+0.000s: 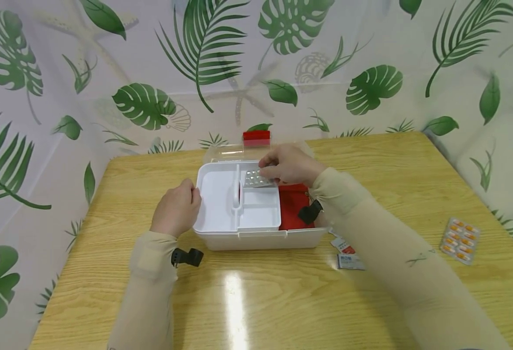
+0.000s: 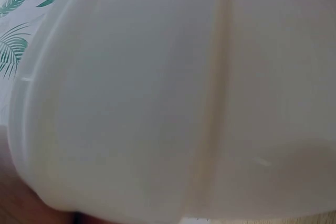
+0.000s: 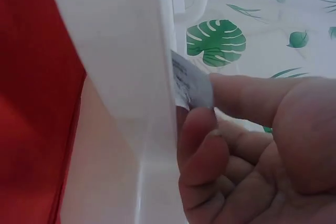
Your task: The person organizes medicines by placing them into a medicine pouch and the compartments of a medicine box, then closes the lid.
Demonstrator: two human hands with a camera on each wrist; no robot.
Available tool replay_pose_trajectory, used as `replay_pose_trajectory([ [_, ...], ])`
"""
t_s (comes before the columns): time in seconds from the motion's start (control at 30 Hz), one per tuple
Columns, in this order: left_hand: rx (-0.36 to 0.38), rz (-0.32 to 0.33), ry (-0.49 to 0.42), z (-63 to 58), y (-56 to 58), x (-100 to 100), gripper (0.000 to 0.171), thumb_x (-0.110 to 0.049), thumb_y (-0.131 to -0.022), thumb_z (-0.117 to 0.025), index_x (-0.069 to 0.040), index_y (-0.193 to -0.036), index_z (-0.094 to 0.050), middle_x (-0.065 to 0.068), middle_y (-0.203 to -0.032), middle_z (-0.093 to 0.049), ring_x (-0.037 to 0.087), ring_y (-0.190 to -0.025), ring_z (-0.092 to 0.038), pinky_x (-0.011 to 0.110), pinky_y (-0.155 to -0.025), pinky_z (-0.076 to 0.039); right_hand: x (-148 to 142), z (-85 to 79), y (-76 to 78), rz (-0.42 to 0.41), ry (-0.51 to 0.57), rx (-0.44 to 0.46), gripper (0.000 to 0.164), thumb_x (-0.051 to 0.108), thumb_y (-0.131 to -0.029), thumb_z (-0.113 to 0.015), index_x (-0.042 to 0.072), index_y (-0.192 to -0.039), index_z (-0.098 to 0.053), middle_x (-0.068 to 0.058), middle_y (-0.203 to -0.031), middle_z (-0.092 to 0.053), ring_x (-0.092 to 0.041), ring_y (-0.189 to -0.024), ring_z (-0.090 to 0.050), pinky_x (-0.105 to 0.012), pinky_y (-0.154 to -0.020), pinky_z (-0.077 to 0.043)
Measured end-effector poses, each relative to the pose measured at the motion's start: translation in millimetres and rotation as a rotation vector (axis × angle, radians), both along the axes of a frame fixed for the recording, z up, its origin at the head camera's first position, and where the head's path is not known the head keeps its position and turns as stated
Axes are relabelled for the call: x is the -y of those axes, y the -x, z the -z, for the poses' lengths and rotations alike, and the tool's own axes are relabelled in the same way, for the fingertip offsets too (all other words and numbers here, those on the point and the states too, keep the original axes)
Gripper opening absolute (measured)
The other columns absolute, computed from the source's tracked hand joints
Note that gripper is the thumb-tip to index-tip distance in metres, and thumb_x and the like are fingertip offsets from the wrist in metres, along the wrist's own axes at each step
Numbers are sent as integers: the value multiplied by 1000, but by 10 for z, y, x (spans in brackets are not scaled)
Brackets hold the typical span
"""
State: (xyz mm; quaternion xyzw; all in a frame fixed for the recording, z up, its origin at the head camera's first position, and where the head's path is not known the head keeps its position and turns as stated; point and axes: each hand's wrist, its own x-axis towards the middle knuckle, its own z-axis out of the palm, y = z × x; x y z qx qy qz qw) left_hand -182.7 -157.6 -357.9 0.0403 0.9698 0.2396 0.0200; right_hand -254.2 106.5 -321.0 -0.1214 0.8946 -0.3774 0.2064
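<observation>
Pinching the blister pack (image 1: pixel 254 179) by one end, right-hand fingers (image 1: pixel 271 157) over white tray (image 1: pixel 214 201)

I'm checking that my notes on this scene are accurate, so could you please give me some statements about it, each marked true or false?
1. The right hand holds a silver blister pack at the white tray. True.
2. The left hand is on the capsule pack. False: the left hand is at the left end of the box.
3. The pack of orange-and-white capsules lies on the table. True.
4. The box's lid is closed. False: the clear lid is open, at the far side of the box.
5. The red fabric item is inside the box, right of the tray. True.
</observation>
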Motion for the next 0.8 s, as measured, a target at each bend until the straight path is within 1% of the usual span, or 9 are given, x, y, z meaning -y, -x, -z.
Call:
replay_pose_trajectory([
  [0.13,-15,-3,24,-2,4,2,27,-21,-103,-38,0,-100,-54,12,-74,-58,22,-58,-51,30,-49,-41,12,-14,34,-98,-114,-149,27,19,-91,-67,13,-117,-65,-2,-112,-64,-18,-98,-56,-33,-85,-50],
  [0.23,-37,-2,55,-2,-5,-3,27,-21,-103,-39,1,-99,-54,12,-72,-58,22,-57,-52,30,-48,-41,19,-27,59,-103,-157,-219,24,20,-89,-69,16,-113,-66,0,-111,-64,-17,-104,-55,-33,-93,-45],
  [0.3,-50,-5,69,8,-14,-4,27,-22,-102,-41,1,-98,-54,12,-71,-58,22,-56,-52,31,-48,-41,25,-24,71,-76,-157,-212,22,21,-89,-70,18,-110,-66,1,-109,-63,-18,-103,-55,-34,-93,-44],
  [0.43,-39,-15,52,47,-31,1,28,-28,-100,-49,-2,-95,-54,11,-72,-58,23,-60,-53,33,-52,-42,42,11,66,-57,-171,-183,22,23,-88,-71,20,-109,-66,2,-110,-64,-18,-103,-55,-35,-95,-44],
  [0.5,-33,-21,40,63,-32,1,27,-29,-100,-51,-3,-94,-53,10,-73,-58,24,-61,-53,33,-54,-42,45,28,54,-66,-188,-179,21,26,-89,-70,20,-109,-66,4,-109,-64,-17,-102,-55,-34,-94,-45],
  [0.57,-38,-24,34,67,-30,-3,25,-27,-100,-51,-3,-93,-52,11,-73,-58,24,-62,-53,33,-54,-42,37,28,38,-66,-196,-207,20,28,-91,-67,19,-108,-67,3,-107,-63,-17,-98,-55,-34,-90,-46],
  [0.67,-59,-32,36,57,-14,-11,23,-26,-100,-50,-4,-92,-52,10,-72,-57,24,-61,-53,32,-54,-42,-2,-10,16,-22,-211,-244,18,31,-93,-63,14,-98,-67,-1,-94,-62,-19,-87,-54,-33,-76,-46],
  [0.73,-64,-36,35,48,-3,-17,23,-25,-100,-50,-4,-92,-52,10,-72,-57,24,-61,-52,32,-53,-41,-44,-38,6,9,-212,-207,21,31,-93,-62,10,-91,-63,-5,-84,-61,-20,-79,-55,-31,-68,-46],
  [0.8,-60,-40,39,44,0,-21,22,-25,-100,-51,-5,-91,-52,10,-72,-57,24,-61,-52,32,-53,-41,-79,-44,5,20,-207,-118,22,29,-94,-62,7,-89,-60,-8,-79,-62,-21,-74,-59,-30,-65,-49],
])
